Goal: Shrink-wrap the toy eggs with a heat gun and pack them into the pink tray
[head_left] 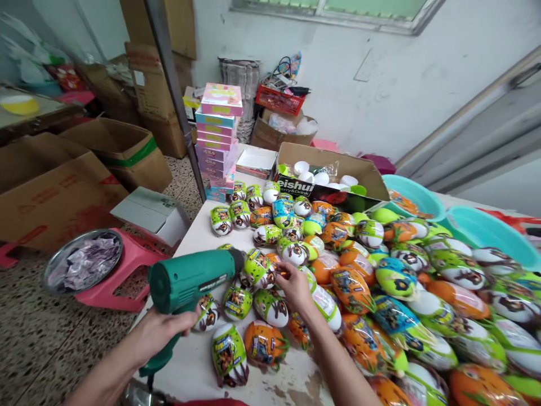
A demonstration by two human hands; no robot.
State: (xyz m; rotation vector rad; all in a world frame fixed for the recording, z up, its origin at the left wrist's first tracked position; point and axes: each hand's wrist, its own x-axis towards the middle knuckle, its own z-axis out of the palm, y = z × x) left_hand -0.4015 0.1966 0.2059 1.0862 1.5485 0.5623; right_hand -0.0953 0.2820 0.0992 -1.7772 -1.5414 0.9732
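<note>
Stretching across the foreground: white table (198,369). Most of its right side lies under a spread of wrapped egg-shaped packages (353,287), green, orange and blue. Behind them, a printed carton (338,160) holding white and green cups; teal basin (492,234) at far right. Green heat gun (192,276), handle gripped in left hand (171,327), nozzle right beside a green-and-white egg (258,269) near the table's left edge. Right hand (293,285) grasps that egg's right end by the fingers.

Green heat gun (194,276); printed lime-and-white egg (257,267).
</note>
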